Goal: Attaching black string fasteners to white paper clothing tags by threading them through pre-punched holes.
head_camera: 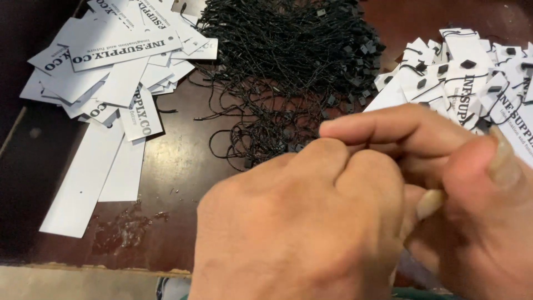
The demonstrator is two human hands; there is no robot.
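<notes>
Whatever the curled left hand [300, 222] and right hand [472, 194] pinch between them is hidden behind the knuckles — grip unreadable. Beyond the grip, the heap of white paper tags with black strings [472, 78] is cut off by the right edge — both hands blurred.

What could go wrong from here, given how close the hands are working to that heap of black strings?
The left hand and right hand are pressed together and hide whatever they pinch, so a slip could go unnoticed. The black string pile is densely tangled; pulling one strand may well drag several along. The plain white tags lie in a loose heap that reaches the edge of the brown table, so a stray nudge could send some off.
</notes>
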